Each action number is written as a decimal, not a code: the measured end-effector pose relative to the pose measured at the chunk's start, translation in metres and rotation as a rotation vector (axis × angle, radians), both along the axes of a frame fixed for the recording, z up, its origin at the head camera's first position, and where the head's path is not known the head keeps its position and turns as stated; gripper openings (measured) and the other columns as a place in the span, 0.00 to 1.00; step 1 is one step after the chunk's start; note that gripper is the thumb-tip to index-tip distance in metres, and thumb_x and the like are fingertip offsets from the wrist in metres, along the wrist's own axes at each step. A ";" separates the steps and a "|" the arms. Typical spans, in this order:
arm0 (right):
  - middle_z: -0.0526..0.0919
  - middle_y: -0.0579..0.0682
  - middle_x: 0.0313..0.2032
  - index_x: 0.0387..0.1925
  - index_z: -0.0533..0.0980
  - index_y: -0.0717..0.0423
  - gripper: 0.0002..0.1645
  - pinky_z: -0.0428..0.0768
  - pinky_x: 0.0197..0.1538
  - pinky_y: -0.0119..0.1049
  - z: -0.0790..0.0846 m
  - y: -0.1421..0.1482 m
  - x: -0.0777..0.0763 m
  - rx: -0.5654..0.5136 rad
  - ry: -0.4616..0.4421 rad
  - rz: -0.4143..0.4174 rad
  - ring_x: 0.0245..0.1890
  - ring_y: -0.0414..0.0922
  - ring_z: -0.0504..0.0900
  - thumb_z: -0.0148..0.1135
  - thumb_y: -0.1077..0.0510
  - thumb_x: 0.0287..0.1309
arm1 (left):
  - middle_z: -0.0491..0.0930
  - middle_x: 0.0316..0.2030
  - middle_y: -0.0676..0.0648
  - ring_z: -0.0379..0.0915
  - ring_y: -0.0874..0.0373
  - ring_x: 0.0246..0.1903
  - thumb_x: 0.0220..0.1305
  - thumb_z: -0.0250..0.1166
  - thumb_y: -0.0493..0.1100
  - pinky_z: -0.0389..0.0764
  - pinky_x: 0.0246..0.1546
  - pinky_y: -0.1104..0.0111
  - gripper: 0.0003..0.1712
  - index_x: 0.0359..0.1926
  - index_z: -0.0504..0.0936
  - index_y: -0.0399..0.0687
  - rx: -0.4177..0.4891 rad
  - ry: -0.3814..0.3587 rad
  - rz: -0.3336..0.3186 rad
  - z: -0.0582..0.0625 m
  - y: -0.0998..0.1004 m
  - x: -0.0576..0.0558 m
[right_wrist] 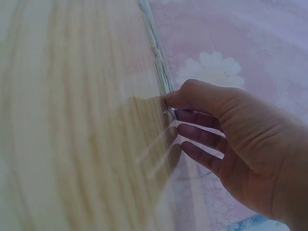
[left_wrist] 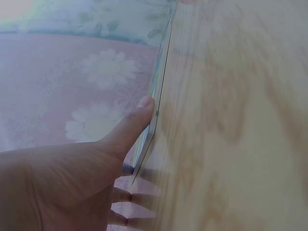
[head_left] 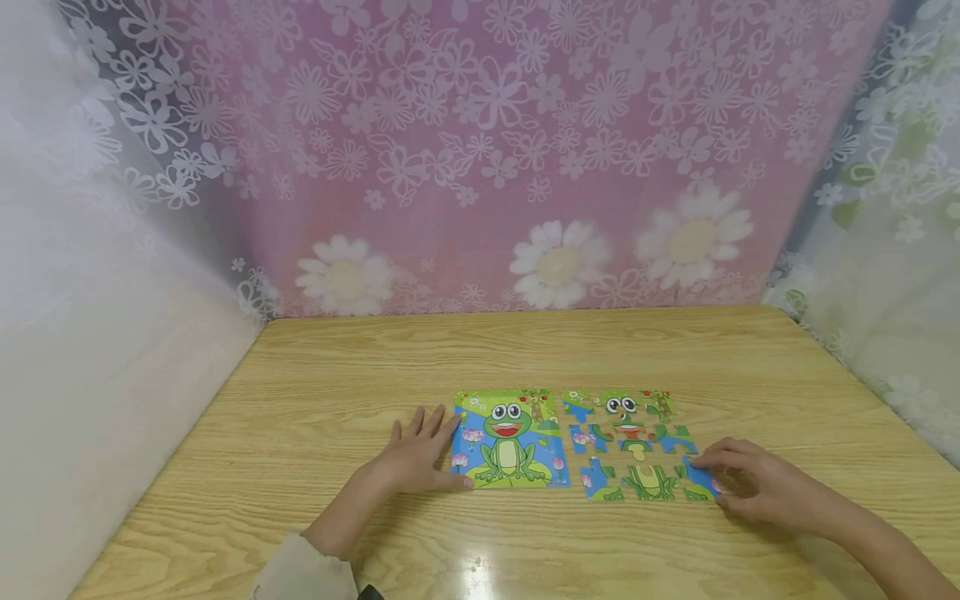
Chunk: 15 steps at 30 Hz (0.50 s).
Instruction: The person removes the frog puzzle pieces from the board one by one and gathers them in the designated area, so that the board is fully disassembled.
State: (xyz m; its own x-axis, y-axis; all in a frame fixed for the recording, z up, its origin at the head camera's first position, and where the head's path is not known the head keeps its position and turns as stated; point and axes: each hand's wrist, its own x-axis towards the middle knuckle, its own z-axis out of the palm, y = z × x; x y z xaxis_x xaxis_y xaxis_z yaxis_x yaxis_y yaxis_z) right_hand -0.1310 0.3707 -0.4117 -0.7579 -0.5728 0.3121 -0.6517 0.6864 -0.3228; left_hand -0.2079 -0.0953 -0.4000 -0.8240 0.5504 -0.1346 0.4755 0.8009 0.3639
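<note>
A square frog picture board (head_left: 508, 442) lies flat on the wooden table. My left hand (head_left: 420, 454) is beside it, fingers spread and fairly straight, with the thumb (left_wrist: 146, 102) against its near edge and the index finger by its left edge. To the board's right, several loose frog jigsaw pieces lie in three rows with gaps between them. My right hand (head_left: 768, 483) pinches the near right corner piece (head_left: 699, 479) between thumb and fingers, at its outer edges. In the right wrist view, the thumb (right_wrist: 175, 98) and bent fingers meet the thin edge of that piece.
The wood-grain table (head_left: 480, 350) runs back to a pink flowered curtain (head_left: 510, 167). Pale cloth hangs on the left (head_left: 112, 292) and flowered cloth on the right (head_left: 892, 250). Light glints off the table near its front edge.
</note>
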 end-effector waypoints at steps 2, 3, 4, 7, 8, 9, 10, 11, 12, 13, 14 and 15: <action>0.72 0.39 0.43 0.47 0.77 0.50 0.23 0.71 0.40 0.25 0.000 0.000 0.000 -0.002 -0.008 -0.002 0.41 0.35 0.71 0.71 0.60 0.46 | 0.41 0.69 0.36 0.30 0.35 0.66 0.50 0.61 0.69 0.35 0.57 0.38 0.57 0.71 0.49 0.45 0.002 -0.003 0.001 0.000 0.000 0.000; 0.72 0.39 0.43 0.47 0.77 0.50 0.23 0.72 0.40 0.25 0.000 0.000 0.000 -0.002 -0.009 -0.003 0.41 0.35 0.71 0.71 0.60 0.46 | 0.41 0.69 0.36 0.30 0.35 0.66 0.50 0.61 0.69 0.35 0.57 0.38 0.57 0.71 0.49 0.45 0.002 -0.003 0.002 0.000 0.000 0.000; 0.72 0.39 0.43 0.47 0.77 0.50 0.23 0.71 0.40 0.25 0.000 0.000 0.000 -0.002 -0.011 -0.005 0.41 0.35 0.71 0.71 0.60 0.46 | 0.41 0.69 0.37 0.30 0.35 0.66 0.50 0.61 0.69 0.35 0.57 0.38 0.57 0.71 0.49 0.45 0.003 -0.003 0.004 0.000 0.000 0.000; 0.73 0.39 0.43 0.47 0.77 0.49 0.23 0.71 0.41 0.24 0.000 0.000 -0.001 0.000 -0.017 -0.008 0.42 0.35 0.70 0.71 0.59 0.46 | 0.41 0.69 0.37 0.30 0.35 0.66 0.50 0.61 0.69 0.35 0.57 0.38 0.57 0.71 0.49 0.45 0.007 -0.008 0.007 0.000 0.000 0.001; 0.73 0.39 0.43 0.47 0.77 0.49 0.23 0.71 0.40 0.25 0.000 0.001 -0.001 0.002 -0.018 -0.007 0.42 0.35 0.70 0.71 0.59 0.46 | 0.41 0.69 0.37 0.30 0.35 0.66 0.50 0.61 0.69 0.35 0.57 0.38 0.57 0.71 0.48 0.45 0.005 -0.007 0.008 0.000 0.000 0.001; 0.73 0.40 0.43 0.47 0.77 0.49 0.23 0.71 0.40 0.25 0.000 0.001 -0.001 0.003 -0.019 -0.008 0.42 0.35 0.70 0.71 0.59 0.46 | 0.41 0.69 0.37 0.30 0.35 0.66 0.50 0.61 0.69 0.35 0.57 0.39 0.57 0.71 0.48 0.45 0.004 -0.008 0.009 0.000 0.000 0.001; 0.73 0.40 0.44 0.47 0.77 0.50 0.23 0.72 0.41 0.25 0.001 0.000 -0.001 0.002 -0.024 -0.007 0.42 0.35 0.71 0.71 0.58 0.46 | 0.41 0.69 0.37 0.30 0.35 0.66 0.50 0.61 0.69 0.35 0.57 0.39 0.57 0.71 0.48 0.45 0.003 -0.008 0.009 0.001 0.000 0.001; 0.72 0.40 0.43 0.47 0.77 0.50 0.23 0.72 0.40 0.26 0.001 0.000 -0.001 0.001 -0.024 -0.007 0.41 0.35 0.71 0.71 0.58 0.46 | 0.41 0.69 0.37 0.30 0.35 0.66 0.50 0.61 0.69 0.35 0.57 0.39 0.57 0.71 0.48 0.46 0.001 -0.008 0.009 0.001 0.000 0.001; 0.72 0.40 0.43 0.47 0.77 0.50 0.23 0.72 0.40 0.26 0.001 0.000 -0.001 0.000 -0.024 -0.006 0.41 0.35 0.71 0.71 0.59 0.46 | 0.41 0.69 0.37 0.30 0.35 0.66 0.50 0.61 0.69 0.35 0.57 0.39 0.57 0.71 0.48 0.46 0.001 -0.007 0.009 0.001 0.000 0.001; 0.72 0.40 0.43 0.47 0.77 0.50 0.23 0.73 0.40 0.27 0.002 0.000 -0.001 0.000 -0.024 -0.007 0.41 0.35 0.71 0.71 0.59 0.46 | 0.41 0.69 0.37 0.30 0.36 0.66 0.50 0.61 0.69 0.35 0.57 0.39 0.57 0.71 0.48 0.46 -0.002 -0.007 0.008 0.001 0.000 0.001; 0.73 0.40 0.43 0.47 0.77 0.51 0.23 0.73 0.39 0.28 0.002 -0.001 -0.001 -0.003 -0.020 -0.005 0.41 0.35 0.71 0.71 0.59 0.46 | 0.41 0.69 0.37 0.30 0.36 0.66 0.50 0.61 0.69 0.35 0.57 0.39 0.57 0.71 0.48 0.46 -0.004 -0.006 0.007 0.001 0.000 0.001; 0.73 0.41 0.43 0.47 0.77 0.51 0.23 0.74 0.39 0.28 0.002 -0.001 -0.001 -0.008 -0.018 -0.005 0.40 0.35 0.72 0.71 0.60 0.46 | 0.41 0.69 0.37 0.30 0.36 0.66 0.50 0.61 0.69 0.35 0.57 0.39 0.57 0.71 0.48 0.46 -0.003 -0.007 0.006 0.001 0.000 0.001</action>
State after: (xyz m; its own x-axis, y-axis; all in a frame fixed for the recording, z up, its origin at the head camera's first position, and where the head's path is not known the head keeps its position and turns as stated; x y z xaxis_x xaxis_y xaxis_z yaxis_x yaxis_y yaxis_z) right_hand -0.1316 0.3697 -0.4092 -0.7664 -0.5662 0.3033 -0.6422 0.6869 -0.3402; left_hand -0.2068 -0.0949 -0.3988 -0.8265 0.5447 -0.1422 0.4679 0.8051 0.3644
